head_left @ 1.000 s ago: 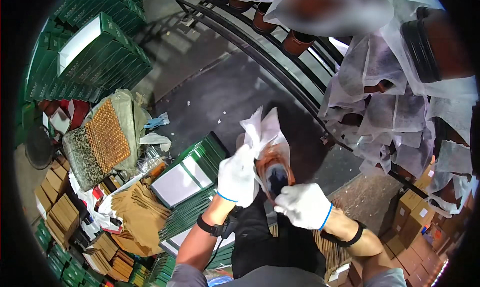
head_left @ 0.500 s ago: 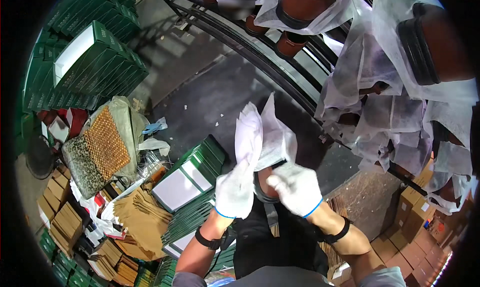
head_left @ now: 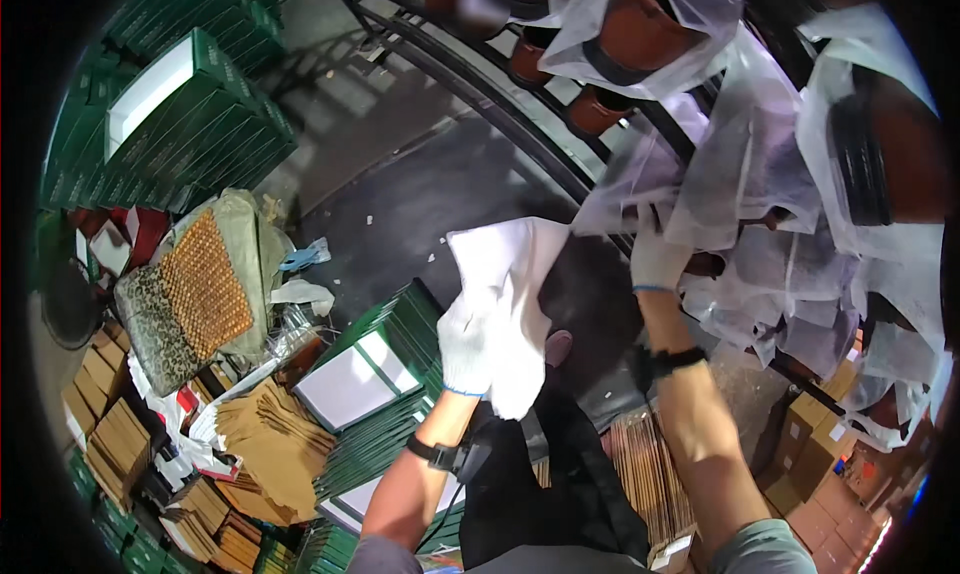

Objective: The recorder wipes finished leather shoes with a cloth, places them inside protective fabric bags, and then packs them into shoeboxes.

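Above the dark floor (head_left: 400, 199), the left hand (head_left: 465, 349) grips a bunched white bag (head_left: 505, 274). Among hanging bags (head_left: 790, 264) on a black rack (head_left: 484, 104), the right hand (head_left: 660, 262) is partly covered, its grip unclear. Green boxes (head_left: 362, 369) crowd the left.

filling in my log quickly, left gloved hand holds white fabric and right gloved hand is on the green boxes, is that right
Not quite: the right gloved hand isn't on the green boxes; the head view shows it up at the hanging white sheets on the right. The left gloved hand does hold white fabric.
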Demonstrator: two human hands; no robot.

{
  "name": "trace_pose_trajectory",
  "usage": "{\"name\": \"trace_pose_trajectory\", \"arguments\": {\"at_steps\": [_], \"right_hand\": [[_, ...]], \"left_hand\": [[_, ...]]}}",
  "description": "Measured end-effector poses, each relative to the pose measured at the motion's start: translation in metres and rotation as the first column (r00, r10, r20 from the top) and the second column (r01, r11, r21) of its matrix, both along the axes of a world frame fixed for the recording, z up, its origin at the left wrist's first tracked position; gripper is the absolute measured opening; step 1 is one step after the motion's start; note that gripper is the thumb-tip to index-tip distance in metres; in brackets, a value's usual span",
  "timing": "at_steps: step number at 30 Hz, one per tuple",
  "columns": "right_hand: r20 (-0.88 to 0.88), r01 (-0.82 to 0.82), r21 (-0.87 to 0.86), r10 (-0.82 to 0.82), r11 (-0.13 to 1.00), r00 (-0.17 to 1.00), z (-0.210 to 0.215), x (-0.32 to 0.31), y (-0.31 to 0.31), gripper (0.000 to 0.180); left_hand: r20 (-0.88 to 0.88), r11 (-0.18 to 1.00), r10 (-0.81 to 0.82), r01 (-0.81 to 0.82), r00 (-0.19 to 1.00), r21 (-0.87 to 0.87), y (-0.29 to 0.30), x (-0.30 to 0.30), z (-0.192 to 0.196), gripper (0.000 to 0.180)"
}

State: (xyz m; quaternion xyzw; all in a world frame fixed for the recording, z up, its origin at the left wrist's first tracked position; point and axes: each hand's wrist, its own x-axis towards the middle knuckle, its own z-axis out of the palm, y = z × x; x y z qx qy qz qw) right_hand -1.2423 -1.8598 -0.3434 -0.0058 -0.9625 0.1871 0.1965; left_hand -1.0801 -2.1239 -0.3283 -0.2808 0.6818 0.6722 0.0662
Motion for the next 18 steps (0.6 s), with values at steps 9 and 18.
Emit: {"name": "trace_pose_trajectory", "arguments": {"at_steps": [9,18], "right_hand": [[0.631,-0.216,-0.347,0.397,0.913,0.666,0.021,0.082,-0.085,0.017],[0.233,-0.132,0.114,0.102,0.985,0.967,0.013,-0.118,-0.109,0.048]], "left_hand": [[0.152,0.940,0.228,-0.258,0.962,0.222,-0.015,-0.016,-0.014,0.029],[-0.128,0.662,-0.389,0.180,0.912,-0.728,-0.072,-0.014,-0.050,0.072]]}}
